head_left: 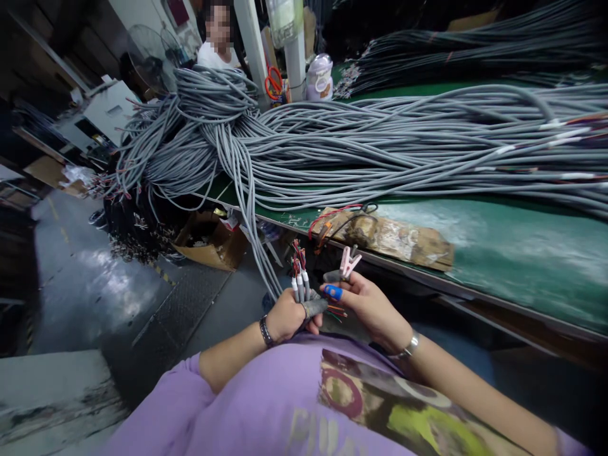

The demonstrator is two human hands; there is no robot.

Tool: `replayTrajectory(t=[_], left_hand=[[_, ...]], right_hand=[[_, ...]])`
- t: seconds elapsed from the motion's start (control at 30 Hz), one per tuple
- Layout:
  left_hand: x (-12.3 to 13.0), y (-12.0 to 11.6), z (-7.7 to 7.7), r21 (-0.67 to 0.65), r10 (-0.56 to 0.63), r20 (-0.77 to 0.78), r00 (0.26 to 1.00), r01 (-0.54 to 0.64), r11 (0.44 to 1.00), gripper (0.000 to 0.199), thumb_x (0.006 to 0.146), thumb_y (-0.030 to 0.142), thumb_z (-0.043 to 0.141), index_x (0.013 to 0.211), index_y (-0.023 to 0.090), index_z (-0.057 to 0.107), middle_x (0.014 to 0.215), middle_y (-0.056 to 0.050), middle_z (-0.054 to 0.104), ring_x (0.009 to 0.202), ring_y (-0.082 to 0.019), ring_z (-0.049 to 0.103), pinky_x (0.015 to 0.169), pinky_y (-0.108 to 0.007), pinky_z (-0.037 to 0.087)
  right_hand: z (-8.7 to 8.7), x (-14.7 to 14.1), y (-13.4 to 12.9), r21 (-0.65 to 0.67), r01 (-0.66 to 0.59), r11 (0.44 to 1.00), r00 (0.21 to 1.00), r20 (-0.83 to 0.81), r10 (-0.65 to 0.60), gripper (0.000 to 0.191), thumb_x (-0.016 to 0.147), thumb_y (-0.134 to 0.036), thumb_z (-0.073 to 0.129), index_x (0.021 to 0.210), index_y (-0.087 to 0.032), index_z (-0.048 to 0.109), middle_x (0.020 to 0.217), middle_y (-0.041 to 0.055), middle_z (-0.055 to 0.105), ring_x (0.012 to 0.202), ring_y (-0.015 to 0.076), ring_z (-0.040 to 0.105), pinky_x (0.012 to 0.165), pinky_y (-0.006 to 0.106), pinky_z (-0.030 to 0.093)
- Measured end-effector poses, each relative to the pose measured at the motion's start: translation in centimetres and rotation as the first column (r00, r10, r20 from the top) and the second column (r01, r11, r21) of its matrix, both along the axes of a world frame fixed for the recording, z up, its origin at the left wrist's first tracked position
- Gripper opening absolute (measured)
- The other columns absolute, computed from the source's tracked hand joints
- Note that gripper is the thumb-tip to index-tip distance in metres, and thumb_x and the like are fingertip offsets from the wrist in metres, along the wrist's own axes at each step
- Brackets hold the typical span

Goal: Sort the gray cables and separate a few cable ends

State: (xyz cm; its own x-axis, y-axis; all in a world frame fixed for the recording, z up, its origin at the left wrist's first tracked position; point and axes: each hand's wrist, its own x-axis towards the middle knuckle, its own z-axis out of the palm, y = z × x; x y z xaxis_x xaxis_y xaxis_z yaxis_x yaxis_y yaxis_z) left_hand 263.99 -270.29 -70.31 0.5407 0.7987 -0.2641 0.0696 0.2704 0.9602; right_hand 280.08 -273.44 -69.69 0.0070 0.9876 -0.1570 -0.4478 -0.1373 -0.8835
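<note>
My left hand (289, 315) is wrapped round several grey cables (300, 289), whose white-banded ends with red and dark wires point upward. Dark coverings sit on some of its fingers. Thin orange and green wires (338, 311) stick out to its right. Close beside it, my right hand (363, 303) has a blue cover on the thumb and a dark covering on a finger; its fingertips come near each other, and whatever lies between them is too small to tell. A pale pink clip (348, 262) shows just above that hand.
Long grey cables (332, 152) lie across the green table (522, 253), with a coiled bundle at the left. A worn wooden block (403, 240) sits at the table's edge. A cardboard box (213, 247) stands below. A person (217, 54) is behind the table.
</note>
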Motion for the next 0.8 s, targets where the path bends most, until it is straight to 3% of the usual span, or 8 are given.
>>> replayTrajectory(t=[0.2, 0.5, 0.67, 0.8], left_hand=[[-0.1, -0.1, 0.1, -0.001, 0.009, 0.007, 1.0, -0.009, 1.0, 0.046, 0.063, 0.054, 0.075, 0.058, 0.013, 0.055, 0.048, 0.0, 0.057, 0.034, -0.009, 0.051, 0.035, -0.019, 0.04], [-0.1, -0.3, -0.3, 0.022, 0.024, 0.0, 1.0, -0.024, 0.999, 0.047, 0.065, 0.055, 0.073, 0.057, 0.012, 0.055, 0.049, 0.0, 0.057, 0.036, -0.009, 0.052, 0.037, -0.019, 0.04], [-0.3, -0.6, 0.8, -0.004, -0.045, -0.003, 0.999, 0.045, 0.999, 0.045, 0.064, 0.052, 0.075, 0.057, 0.012, 0.055, 0.05, -0.001, 0.059, 0.036, -0.009, 0.053, 0.037, -0.018, 0.039], [0.0, -0.5, 2.2, -0.079, -0.026, 0.078, 0.997, 0.032, 0.996, 0.045, 0.06, 0.052, 0.077, 0.059, 0.013, 0.054, 0.048, 0.0, 0.058, 0.033, -0.009, 0.05, 0.034, -0.019, 0.037]], right_hand=[[-0.2, -0.2, -0.1, 0.02, 0.111, 0.994, 0.993, 0.042, -0.112, 0.045, 0.046, -0.028, 0.089, 0.079, -0.019, 0.061, 0.068, -0.0024, 0.067, 0.062, 0.0117, 0.06, 0.063, 0.023, 0.048], [-0.6, 0.3, -0.4, 0.024, 0.128, 0.992, 0.986, 0.107, -0.129, 0.042, 0.048, -0.031, 0.089, 0.075, -0.019, 0.06, 0.063, -0.0012, 0.065, 0.057, 0.0123, 0.056, 0.054, 0.023, 0.046], [-1.6, 1.6, 0.3, -0.013, 0.255, 0.967, 0.967, -0.012, -0.255, 0.034, 0.054, -0.03, 0.087, 0.076, -0.02, 0.063, 0.07, -0.0002, 0.064, 0.059, 0.0112, 0.056, 0.052, 0.021, 0.048], [-1.6, 2.6, 0.8, -0.035, 0.144, 0.989, 0.98, -0.134, -0.147, 0.028, 0.073, -0.046, 0.073, 0.081, -0.02, 0.065, 0.076, 0.0044, 0.067, 0.067, 0.0151, 0.062, 0.059, 0.025, 0.052]])
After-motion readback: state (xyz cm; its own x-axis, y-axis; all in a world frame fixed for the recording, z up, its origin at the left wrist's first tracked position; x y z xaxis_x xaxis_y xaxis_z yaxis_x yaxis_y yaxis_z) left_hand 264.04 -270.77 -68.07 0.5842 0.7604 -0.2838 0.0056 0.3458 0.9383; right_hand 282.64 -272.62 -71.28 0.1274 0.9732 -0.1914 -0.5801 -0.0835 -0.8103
